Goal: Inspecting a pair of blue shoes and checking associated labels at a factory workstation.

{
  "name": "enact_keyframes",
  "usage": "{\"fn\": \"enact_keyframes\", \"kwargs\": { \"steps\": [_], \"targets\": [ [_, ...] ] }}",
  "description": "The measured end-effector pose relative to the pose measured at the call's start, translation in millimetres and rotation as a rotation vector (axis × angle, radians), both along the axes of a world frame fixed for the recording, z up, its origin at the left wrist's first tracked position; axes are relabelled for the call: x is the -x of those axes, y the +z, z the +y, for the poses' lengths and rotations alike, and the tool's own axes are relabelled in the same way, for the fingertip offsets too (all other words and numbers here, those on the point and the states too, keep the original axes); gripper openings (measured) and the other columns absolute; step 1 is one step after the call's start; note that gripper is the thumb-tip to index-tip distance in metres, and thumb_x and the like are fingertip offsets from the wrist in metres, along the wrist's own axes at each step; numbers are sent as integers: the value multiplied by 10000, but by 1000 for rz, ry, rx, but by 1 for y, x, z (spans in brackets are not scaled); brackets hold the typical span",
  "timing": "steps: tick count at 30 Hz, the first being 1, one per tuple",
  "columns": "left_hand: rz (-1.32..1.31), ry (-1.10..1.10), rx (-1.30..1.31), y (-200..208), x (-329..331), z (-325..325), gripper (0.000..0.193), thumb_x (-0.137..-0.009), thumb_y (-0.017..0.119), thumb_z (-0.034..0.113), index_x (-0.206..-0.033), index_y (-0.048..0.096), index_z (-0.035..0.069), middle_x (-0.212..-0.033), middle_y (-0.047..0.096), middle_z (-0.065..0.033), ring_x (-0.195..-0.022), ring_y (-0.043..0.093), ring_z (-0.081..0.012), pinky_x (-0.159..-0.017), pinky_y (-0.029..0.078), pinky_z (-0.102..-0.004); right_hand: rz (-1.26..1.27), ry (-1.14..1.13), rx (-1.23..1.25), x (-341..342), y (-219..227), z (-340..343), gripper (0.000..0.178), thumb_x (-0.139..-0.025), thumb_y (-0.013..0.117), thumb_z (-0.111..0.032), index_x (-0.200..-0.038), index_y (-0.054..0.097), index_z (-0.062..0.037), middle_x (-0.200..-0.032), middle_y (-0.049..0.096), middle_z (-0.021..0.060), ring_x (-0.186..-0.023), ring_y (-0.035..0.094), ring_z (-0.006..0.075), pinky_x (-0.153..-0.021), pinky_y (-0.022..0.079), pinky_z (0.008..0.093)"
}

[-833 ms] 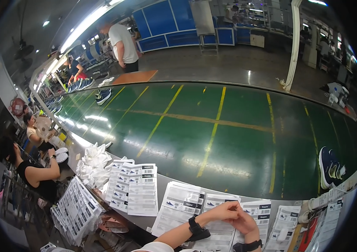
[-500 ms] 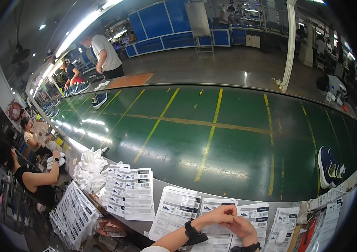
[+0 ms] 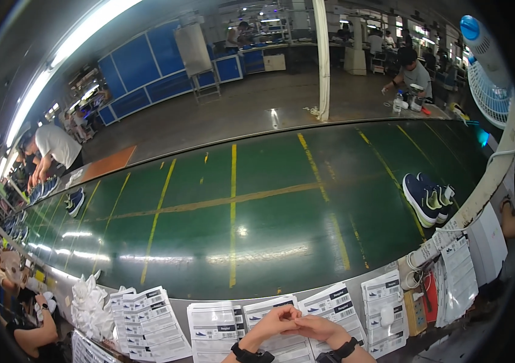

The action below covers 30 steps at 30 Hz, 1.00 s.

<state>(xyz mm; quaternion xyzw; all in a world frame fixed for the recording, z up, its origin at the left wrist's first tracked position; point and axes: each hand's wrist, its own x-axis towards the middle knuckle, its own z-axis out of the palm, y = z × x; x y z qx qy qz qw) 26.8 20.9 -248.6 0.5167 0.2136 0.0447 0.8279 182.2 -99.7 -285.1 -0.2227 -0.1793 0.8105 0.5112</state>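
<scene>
My left hand (image 3: 274, 323) and my right hand (image 3: 320, 328) meet at the fingertips over sheets of printed shoe labels. The fingers of each are bent and pinched together; whatever is between them is too small or hidden to make out. Beneath the hands lies a label sheet (image 3: 281, 349). To the left is another label stack (image 3: 204, 334), and close by on the right a further label sheet (image 3: 337, 307). Dark wristbands show on both wrists.
A green conveyor belt (image 3: 197, 230) with yellow lines runs behind the sheets. A pair of navy shoes (image 3: 421, 202) sits on its right part, another shoe pair (image 3: 74, 202) far left. Crumpled white paper (image 3: 91, 308) lies left; a fan (image 3: 488, 91) stands right. Co-workers are around the belt.
My view has turned to the right, so the shoes and sheets appear further left and the fan has come in. My hands stay together at the fingertips, held a little flatter.
</scene>
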Motion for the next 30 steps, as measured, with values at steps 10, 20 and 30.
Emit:
{"fn": "enact_keyframes", "kwargs": {
  "steps": [10, 20, 30],
  "targets": [
    [12, 37, -3, 11, -1, -4, 116, -874, 664, 2, -899, 578, 76, -1095, 608, -20, -916, 573, -76, -764, 473, -218, -10, -55, 175, 1, 6, 3, 449, -1053, 450, -243, -1294, 479, 135, -1339, 503, 195, -1239, 532, 265, -1100, 400, 388],
    [13, 42, -32, 2, -1, -2, 118, -895, 685, 57, -895, 568, 63, -959, 630, 21, -805, 569, -36, -669, 468, -193, -25, -8, 118, 1, -1, 4, 464, -1061, 422, -255, -1325, 429, 126, -1336, 494, 194, -1234, 533, 270, -1109, 394, 399],
    [76, 33, -10, 10, -4, -3, 125, -904, 681, 52, -938, 561, 64, -1056, 621, 2, -894, 576, -59, -744, 475, -217, 18, -66, 156, -2, 14, 4, 422, -1058, 427, -239, -1277, 485, 118, -1315, 516, 175, -1239, 519, 254, -1094, 394, 387]
  ]
}}
